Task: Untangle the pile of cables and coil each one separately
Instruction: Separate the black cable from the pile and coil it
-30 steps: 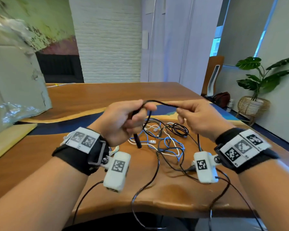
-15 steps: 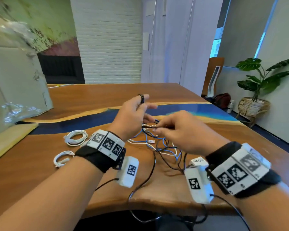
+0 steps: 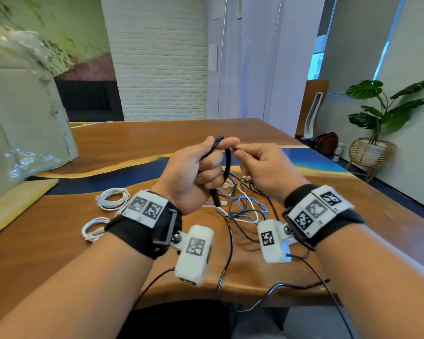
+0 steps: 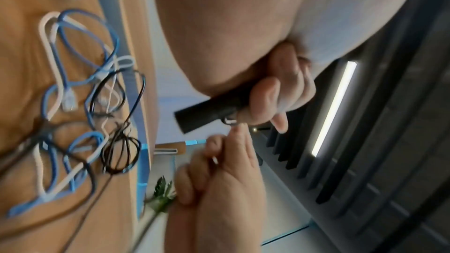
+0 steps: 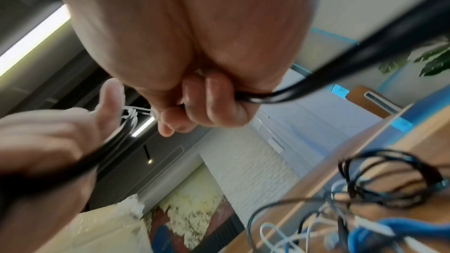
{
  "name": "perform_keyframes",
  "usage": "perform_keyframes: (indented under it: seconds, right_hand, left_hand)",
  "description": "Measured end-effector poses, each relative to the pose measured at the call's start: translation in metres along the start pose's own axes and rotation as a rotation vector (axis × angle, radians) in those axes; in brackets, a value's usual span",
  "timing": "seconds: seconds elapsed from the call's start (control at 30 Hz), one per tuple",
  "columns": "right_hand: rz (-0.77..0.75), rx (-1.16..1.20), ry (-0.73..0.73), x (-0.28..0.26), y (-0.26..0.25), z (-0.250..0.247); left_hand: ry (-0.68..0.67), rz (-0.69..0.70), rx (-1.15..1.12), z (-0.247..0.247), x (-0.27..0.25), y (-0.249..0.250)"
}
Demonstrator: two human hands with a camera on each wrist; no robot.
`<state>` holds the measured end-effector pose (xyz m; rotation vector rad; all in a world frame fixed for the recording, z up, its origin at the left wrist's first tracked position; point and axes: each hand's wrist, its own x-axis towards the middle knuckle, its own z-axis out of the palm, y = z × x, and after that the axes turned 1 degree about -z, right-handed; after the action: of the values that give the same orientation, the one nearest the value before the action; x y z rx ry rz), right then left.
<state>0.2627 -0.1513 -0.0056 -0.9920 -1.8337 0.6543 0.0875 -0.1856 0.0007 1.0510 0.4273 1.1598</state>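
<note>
Both hands are raised above the wooden table [image 3: 142, 140]. My left hand [image 3: 196, 172] grips loops of a black cable [image 3: 228, 165], whose black plug end [image 4: 207, 112] sticks out below the fist. My right hand [image 3: 262, 167] pinches the same black cable [image 5: 292, 93] just right of the left thumb. Under the hands lies a tangle of blue, white and black cables [image 3: 242, 204]. Two coiled white cables [image 3: 113, 199] [image 3: 93, 228] lie on the table to the left.
A plastic-wrapped cardboard box [image 3: 22, 123] stands at the table's left. A potted plant [image 3: 377, 123] in a basket and a chair [image 3: 311, 108] stand beyond the right edge. Black wires from the wrist cameras trail over the near table edge [image 3: 230, 285].
My right hand has risen from the tangle and come up to the left hand with the black cable. The left hand has turned and now grips more loops.
</note>
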Motion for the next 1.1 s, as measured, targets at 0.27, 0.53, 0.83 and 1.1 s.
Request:
perform_keyframes:
  seconds: [0.27, 0.53, 0.83, 1.1]
  right_hand:
    - [0.068, -0.28, -0.383, -0.024, -0.008, 0.046]
    - [-0.018, -0.366, -0.175, -0.03, -0.035, 0.001]
    - [-0.005, -0.254, -0.019, -0.013, -0.019, -0.025]
    - [0.133, -0.12, -0.161, -0.018, 0.006, 0.024]
  left_hand:
    - [0.345, 0.248, -0.365, -0.009, 0.015, 0.004]
    - [0.507, 0.109, 0.5, -0.042, 0.007, -0.007]
    - [0.068, -0.161, 0.668, -0.025, -0.009, 0.001]
    - [0.065, 0.006, -0.202, -0.018, -0.005, 0.001]
